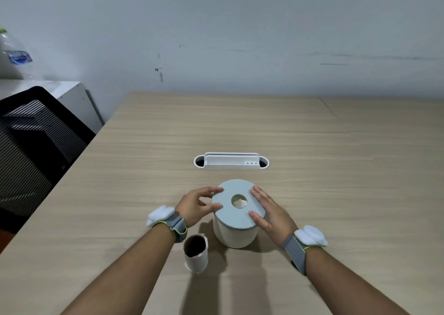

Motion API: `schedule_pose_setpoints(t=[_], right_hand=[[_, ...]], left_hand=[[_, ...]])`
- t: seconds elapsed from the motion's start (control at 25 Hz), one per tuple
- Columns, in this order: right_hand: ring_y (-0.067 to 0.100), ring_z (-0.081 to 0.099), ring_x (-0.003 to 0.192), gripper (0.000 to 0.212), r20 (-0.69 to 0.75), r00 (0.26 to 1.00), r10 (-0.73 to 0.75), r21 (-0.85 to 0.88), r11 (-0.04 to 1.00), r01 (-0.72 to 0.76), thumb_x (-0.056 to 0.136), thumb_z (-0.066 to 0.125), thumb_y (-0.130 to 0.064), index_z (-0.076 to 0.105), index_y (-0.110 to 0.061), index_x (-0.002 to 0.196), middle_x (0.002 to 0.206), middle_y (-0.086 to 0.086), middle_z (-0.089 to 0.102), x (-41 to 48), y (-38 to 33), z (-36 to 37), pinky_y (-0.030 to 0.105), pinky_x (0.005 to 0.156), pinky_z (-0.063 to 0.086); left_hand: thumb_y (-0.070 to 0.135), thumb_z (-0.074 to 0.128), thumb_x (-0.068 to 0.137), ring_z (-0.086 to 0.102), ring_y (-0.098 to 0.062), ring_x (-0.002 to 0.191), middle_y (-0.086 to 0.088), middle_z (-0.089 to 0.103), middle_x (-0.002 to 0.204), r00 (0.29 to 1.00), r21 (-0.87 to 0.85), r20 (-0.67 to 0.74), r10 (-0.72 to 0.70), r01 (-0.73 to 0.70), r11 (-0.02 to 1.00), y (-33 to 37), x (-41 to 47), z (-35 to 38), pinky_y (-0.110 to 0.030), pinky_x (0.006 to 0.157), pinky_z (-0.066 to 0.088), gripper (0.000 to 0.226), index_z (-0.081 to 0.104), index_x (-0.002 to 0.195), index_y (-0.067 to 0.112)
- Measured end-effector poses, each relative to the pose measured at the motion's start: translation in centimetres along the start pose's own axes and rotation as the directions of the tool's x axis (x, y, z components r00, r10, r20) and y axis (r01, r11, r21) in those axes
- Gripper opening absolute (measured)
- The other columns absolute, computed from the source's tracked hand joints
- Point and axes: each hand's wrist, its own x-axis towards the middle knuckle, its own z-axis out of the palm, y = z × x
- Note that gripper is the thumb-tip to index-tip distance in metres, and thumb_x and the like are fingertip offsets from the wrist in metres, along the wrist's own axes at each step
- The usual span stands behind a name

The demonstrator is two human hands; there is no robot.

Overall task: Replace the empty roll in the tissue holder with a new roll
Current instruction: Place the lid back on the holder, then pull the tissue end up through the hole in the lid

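A white cylindrical tissue holder [234, 236] stands upright on the wooden table [312, 146]. Its round grey lid [236, 215] sits on top, slightly tilted, and white tissue shows through the centre hole. My left hand [197, 205] pinches the lid's left edge between thumb and fingers. My right hand [269, 210] lies with spread fingers on the lid's right side, thumb on the near edge. The empty roll [195, 253], a cardboard core with a few paper scraps, stands upright near the holder's left, just below my left wrist.
A white cable-port insert [231, 161] is set into the table beyond the holder. A black mesh chair [36, 141] stands off the table's left edge, with a white cabinet [62, 90] and a plastic bottle [14, 53] behind it. A wall bounds the far side.
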Motion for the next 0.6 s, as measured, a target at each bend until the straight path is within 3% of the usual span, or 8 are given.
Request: schedule_pose_setpoints(t=[0.16, 0.28, 0.36, 0.44, 0.6], right_hand=[[0.003, 0.022, 0.139, 0.060, -0.014, 1.000, -0.011, 0.026, 1.000, 0.011, 0.089, 0.055, -0.035, 0.029, -0.029, 0.142, 0.146, -0.023, 0.016, 0.1, -0.1, 0.0, 0.023, 0.112, 0.020], [0.001, 0.021, 0.137, 0.059, -0.029, 1.000, -0.010, 0.023, 1.000, 0.011, 0.089, 0.055, -0.032, 0.029, -0.027, 0.142, 0.152, -0.014, 0.022, 0.0, -0.3, 0.2, 0.021, 0.110, 0.020], [0.001, 0.021, 0.137, 0.058, -0.033, 0.999, -0.013, 0.016, 1.000, 0.013, 0.090, 0.055, -0.031, 0.029, -0.026, 0.142, 0.155, -0.008, 0.023, 0.0, -0.5, 0.3, 0.020, 0.109, 0.020], [0.001, 0.020, 0.137, 0.058, -0.028, 1.000, -0.011, 0.000, 1.000, 0.011, 0.090, 0.054, -0.031, 0.028, -0.025, 0.143, 0.156, -0.006, 0.022, 0.0, -0.5, 0.2, 0.019, 0.108, 0.020], [0.008, 0.020, 0.142, 0.059, -0.023, 1.000, 0.003, -0.008, 1.000, -0.003, 0.091, 0.052, -0.031, 0.027, -0.024, 0.143, 0.157, -0.005, 0.019, 0.0, -0.5, 0.2, 0.019, 0.108, 0.020]], left_hand=[[0.028, 0.072, 0.074, 0.058, -0.019, 0.071, -0.003, 0.063, 0.091, 0.995, 0.107, -0.048, -0.083, 0.088, 0.990, 1.1, -0.6, -3.3, -0.030, 0.072, 0.046, 0.033, 0.055, 0.103, 0.025], [0.032, 0.072, 0.071, 0.055, -0.013, 0.071, 0.003, 0.063, 0.087, 0.957, 0.413, 0.220, -0.189, 0.084, 0.907, 0.8, -2.2, -4.7, -0.026, 0.070, 0.043, 0.032, 0.057, 0.099, 0.028], [0.030, 0.072, 0.071, 0.057, -0.014, 0.074, -0.001, 0.067, 0.091, 0.918, 0.555, 0.316, -0.241, 0.028, 0.832, 0.3, -3.2, -3.4, -0.023, 0.069, 0.042, 0.030, 0.063, 0.099, 0.023], [0.023, 0.068, 0.073, 0.062, -0.021, 0.082, -0.008, 0.071, 0.096, 0.930, 0.604, 0.298, -0.213, -0.011, 0.797, -0.2, -3.4, -2.2, -0.022, 0.068, 0.042, 0.022, 0.068, 0.094, 0.014], [0.023, 0.067, 0.074, 0.061, -0.021, 0.078, -0.009, 0.073, 0.090, 0.991, 0.604, 0.053, -0.121, 0.064, 0.795, -0.7, -2.5, -3.9, -0.022, 0.066, 0.040, 0.017, 0.071, 0.084, 0.010]])
